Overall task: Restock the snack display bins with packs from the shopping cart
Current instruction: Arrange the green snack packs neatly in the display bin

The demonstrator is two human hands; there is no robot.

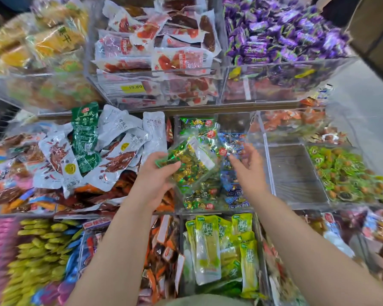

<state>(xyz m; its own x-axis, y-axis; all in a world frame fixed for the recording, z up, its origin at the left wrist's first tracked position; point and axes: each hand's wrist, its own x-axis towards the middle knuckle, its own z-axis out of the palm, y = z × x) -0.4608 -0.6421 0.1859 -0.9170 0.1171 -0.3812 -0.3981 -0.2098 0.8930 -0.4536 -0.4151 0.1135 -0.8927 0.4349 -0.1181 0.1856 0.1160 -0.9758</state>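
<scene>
My left hand (156, 173) grips a clear bag of green and gold wrapped candies (192, 162) by its lower left edge, holding it tilted over the middle clear bin (219, 209). That bin holds similar green candy bags and blue ones (233, 191). My right hand (248, 166) hovers just right of the bag with fingers spread and relaxed, holding nothing, above the blue bags. The shopping cart is not in view.
An acrylic bin with a bare bottom (294, 175) sits right of the middle one, then a bin of green wrapped sweets (345, 175). White and green pouches (111, 146) fill the left bin. Upper bins hold red packs (164, 56) and purple candies (285, 34). Green pickle packs (221, 246) lie below.
</scene>
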